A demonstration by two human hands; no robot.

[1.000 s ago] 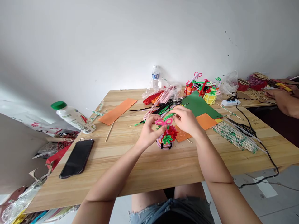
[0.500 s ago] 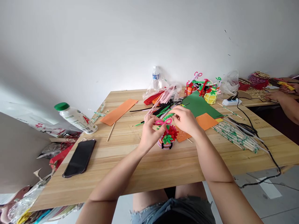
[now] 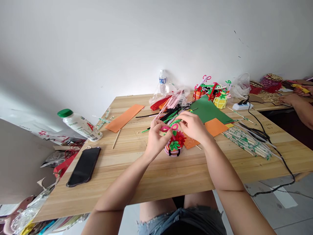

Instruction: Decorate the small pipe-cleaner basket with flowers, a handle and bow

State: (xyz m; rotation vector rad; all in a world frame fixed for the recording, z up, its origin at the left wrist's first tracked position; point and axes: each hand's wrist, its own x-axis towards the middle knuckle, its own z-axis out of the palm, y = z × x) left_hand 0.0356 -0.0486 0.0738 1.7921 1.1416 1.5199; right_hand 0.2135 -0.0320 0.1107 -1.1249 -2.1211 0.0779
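A small pipe-cleaner basket (image 3: 174,151) with red and green pipe-cleaner flowers stands on the wooden table in front of me. At its top, my left hand (image 3: 157,135) is closed on a pink pipe-cleaner bow (image 3: 173,127). My right hand (image 3: 192,125) pinches the end of a coiled green pipe cleaner (image 3: 175,122) just behind the bow. The fingertips of both hands partly hide the upper part of the basket. Loose pipe cleaners (image 3: 172,99) in pink, red, orange, black and green lie beyond my hands.
A phone (image 3: 83,166) and a white bottle (image 3: 79,125) are at the left. Finished-looking pipe-cleaner baskets (image 3: 220,101), green sheet (image 3: 211,111), wrapped sticks (image 3: 248,142) and a power strip (image 3: 242,106) with a black cable are right. Another person's hand (image 3: 287,99) works at far right.
Both hands keep their grip, with only slight finger movement at the bow and green coil. The view has shifted very slightly.
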